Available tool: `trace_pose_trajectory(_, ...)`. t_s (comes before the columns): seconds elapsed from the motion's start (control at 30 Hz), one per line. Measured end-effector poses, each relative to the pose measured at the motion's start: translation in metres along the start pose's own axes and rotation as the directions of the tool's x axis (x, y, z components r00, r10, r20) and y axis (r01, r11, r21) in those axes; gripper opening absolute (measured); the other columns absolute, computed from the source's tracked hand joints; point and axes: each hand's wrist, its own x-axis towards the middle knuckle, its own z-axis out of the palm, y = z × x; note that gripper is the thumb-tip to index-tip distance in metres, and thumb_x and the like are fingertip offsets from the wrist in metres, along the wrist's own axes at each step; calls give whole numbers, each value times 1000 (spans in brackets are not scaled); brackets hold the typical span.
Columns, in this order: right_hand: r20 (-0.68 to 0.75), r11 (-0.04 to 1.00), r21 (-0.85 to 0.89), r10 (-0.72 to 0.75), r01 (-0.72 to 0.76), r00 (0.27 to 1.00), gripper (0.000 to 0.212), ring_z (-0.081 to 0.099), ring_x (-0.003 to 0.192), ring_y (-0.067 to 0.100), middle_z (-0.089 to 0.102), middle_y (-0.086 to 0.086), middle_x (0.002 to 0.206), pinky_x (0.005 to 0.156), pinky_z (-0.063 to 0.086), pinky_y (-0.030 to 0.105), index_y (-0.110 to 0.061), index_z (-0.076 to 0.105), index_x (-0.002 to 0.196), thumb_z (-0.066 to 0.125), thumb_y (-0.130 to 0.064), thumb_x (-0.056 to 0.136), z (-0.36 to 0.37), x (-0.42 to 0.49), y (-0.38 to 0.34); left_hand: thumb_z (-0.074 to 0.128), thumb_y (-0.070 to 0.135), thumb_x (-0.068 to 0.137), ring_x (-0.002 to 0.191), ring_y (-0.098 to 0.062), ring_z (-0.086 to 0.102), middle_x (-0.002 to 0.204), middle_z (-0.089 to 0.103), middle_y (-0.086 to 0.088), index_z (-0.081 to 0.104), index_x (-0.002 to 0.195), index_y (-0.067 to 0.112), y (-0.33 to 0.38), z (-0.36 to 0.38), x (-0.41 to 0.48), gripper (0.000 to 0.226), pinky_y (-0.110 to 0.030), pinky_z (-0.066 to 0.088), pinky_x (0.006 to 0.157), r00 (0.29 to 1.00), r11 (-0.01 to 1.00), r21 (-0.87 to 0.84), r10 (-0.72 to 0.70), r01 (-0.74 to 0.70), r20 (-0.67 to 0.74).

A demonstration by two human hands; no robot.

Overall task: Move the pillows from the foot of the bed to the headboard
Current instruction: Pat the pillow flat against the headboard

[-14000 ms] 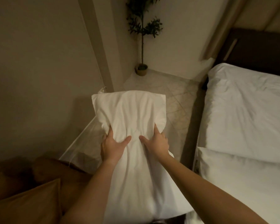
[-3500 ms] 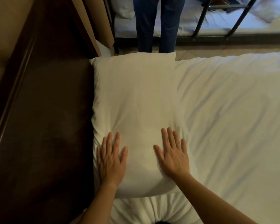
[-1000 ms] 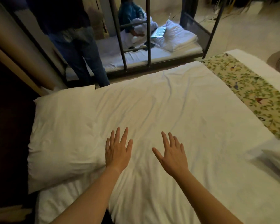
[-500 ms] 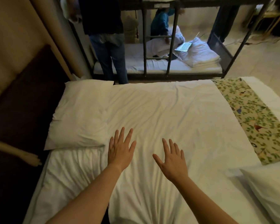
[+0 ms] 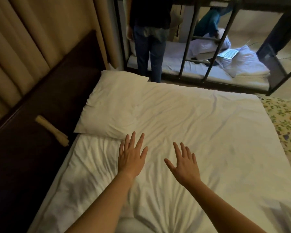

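A white pillow lies flat at the far side of the bed, its long edge against the dark headboard. My left hand hovers open over the white bedsheet, its fingertips just short of the pillow's near corner. My right hand is open too, spread over the middle of the sheet, holding nothing. No other pillow shows in this view.
A floral bed runner crosses the foot of the bed at right. A rolled beige cloth rests on the headboard. Beyond the bed stands a person in jeans by a metal bunk bed holding a laptop.
The view has swung left toward the headboard, so the pillow seen half a second ago at the lower right is out of frame. Both hands stay open over the sheet.
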Motion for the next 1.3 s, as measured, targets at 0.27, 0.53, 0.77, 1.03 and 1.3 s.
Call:
trace_pose_trajectory(0.27,25,994,-113,-9,12,1000,91,3,165,29,-1,4,180,133,9,50,-34,-8,171,21,-83,99,60,-45,-103,18,61,110,165,-20,-15,180,-8,6,0,169,45,-113,-1,-76,64,-45,-4,133,997,1000,0,24,-24,73)
trace_pose_trajectory(0.53,1,995,-76,70,-70,998,92,5,165,29,-2,3,180,133,9,51,-35,-7,171,22,-84,98,39,-178,-198,20,60,110,164,-19,-15,180,-8,5,2,170,44,-168,-102,-175,65,-47,-3,133,991,994,-36,106,-104,84)
trace_pose_trajectory(0.77,-59,992,-22,122,-124,991,91,3,165,28,-3,2,180,133,7,49,-37,-8,170,23,-83,99,16,-270,-240,21,60,110,164,-19,-15,180,-9,5,2,170,45,-179,-153,-236,64,-47,-4,133,976,980,-11,201,-201,85)
trace_pose_trajectory(1.03,-109,992,6,130,-130,986,91,3,166,27,-2,2,180,133,8,49,-36,-8,170,23,-84,98,2,-345,-228,22,59,111,165,-20,-12,180,-7,3,5,170,44,-145,-160,-307,64,-46,0,133,965,968,6,248,-249,80)
trace_pose_trajectory(1.3,-120,998,5,63,-63,991,91,3,166,27,-2,0,180,133,7,49,-38,-8,170,23,-84,99,-14,-411,-153,21,62,110,165,-20,-12,180,-6,5,4,170,45,-70,-131,-384,64,-48,2,133,979,979,-23,204,-203,26)
